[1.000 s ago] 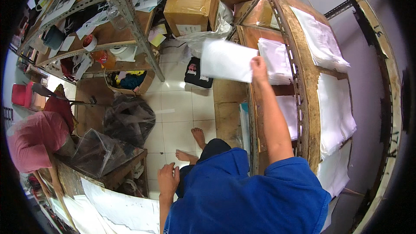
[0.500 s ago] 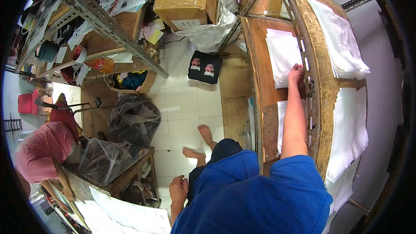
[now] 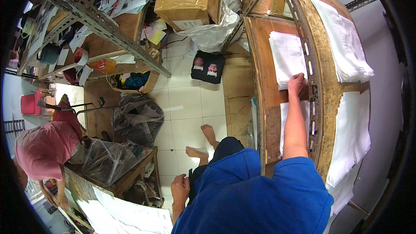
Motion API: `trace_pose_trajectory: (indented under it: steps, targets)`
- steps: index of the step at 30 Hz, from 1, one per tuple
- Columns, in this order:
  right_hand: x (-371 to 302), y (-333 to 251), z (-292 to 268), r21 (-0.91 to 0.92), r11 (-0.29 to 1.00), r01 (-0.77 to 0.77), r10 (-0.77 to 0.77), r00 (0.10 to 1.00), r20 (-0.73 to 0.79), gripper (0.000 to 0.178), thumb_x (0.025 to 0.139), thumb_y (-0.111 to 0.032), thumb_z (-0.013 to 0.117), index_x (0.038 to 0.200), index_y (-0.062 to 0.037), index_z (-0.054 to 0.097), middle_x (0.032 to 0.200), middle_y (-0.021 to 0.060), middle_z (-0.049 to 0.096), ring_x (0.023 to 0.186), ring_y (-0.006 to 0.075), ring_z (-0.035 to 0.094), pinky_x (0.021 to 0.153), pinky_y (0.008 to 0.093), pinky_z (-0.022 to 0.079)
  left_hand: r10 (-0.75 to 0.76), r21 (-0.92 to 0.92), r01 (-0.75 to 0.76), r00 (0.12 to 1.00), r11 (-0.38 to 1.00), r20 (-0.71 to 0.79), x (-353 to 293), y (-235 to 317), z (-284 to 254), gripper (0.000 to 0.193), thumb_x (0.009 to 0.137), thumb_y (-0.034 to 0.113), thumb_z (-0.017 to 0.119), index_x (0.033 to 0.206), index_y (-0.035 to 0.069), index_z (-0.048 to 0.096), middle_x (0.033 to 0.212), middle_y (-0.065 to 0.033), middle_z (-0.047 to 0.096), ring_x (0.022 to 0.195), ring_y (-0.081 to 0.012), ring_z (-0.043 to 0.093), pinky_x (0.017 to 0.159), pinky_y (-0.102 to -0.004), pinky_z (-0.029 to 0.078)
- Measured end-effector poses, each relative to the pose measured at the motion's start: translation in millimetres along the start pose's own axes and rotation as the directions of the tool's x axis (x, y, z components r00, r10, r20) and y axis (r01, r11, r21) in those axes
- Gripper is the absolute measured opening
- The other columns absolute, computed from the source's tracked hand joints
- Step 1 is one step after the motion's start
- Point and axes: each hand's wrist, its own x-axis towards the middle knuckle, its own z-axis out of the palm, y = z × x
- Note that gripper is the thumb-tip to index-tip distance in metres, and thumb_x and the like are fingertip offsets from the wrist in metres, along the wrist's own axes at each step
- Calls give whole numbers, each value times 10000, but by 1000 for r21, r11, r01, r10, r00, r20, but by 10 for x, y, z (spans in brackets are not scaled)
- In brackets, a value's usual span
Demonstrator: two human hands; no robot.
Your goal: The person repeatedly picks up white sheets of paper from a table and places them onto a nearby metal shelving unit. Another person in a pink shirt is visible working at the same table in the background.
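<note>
My right arm reaches out to a stack of white paper sheets (image 3: 287, 56) on the brown wooden shelf. At the stack's near right corner, my right hand (image 3: 297, 85) has its fingers pinched on the paper edge; how many sheets they grip is hidden. A second white stack (image 3: 284, 123) lies nearer on the same shelf, partly behind my forearm. Low at my side, beside my dark shorts, is my left hand (image 3: 180, 189), fingers loosely curled with nothing visible in them.
A perforated metal upright (image 3: 308, 67) runs close beside my right hand. More paper stacks (image 3: 340, 39) rest on the upper shelf. A folded black printed shirt (image 3: 208, 67) lies on the tiled floor, near a cardboard box (image 3: 186, 0). A person in pink (image 3: 47, 149) bends over at the left.
My right hand has shifted slightly down along the paper stack's near corner. The whole view has moved a little. The person in pink has lowered and moved their hands.
</note>
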Motion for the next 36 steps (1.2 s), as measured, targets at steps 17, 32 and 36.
trace_pose_trajectory:
  steps: [17,32,36]
  targets:
    - [-256,-756,-474,488,840,-237,254,967,34,301,948,-211,516,1131,28,502,1094,241,562,1046,363,549,870,413,441,75,-21,-78,990,997,-116,-161,-31,-208,176,846,148,620,961,20,660,781,-144,633,677,-292,617,664,-407,481]
    - [-3409,-2802,-1369,900,435,28,-874,253,414,248,987,-175,461,1081,30,564,933,118,590,857,185,541,789,301,439,-107,-41,117,641,992,-760,-1705,-833,-1352,205,817,146,659,990,39,631,873,-103,609,821,-293,607,746,-396,477]
    - [-4051,-3229,-2065,913,405,-42,-913,34,406,213,964,-172,498,1048,3,585,855,51,563,767,125,500,716,267,431,-232,-140,299,300,944,-925,-2315,-1511,-1529,283,780,119,689,1044,40,624,1022,-147,594,944,-325,568,810,-407,465]
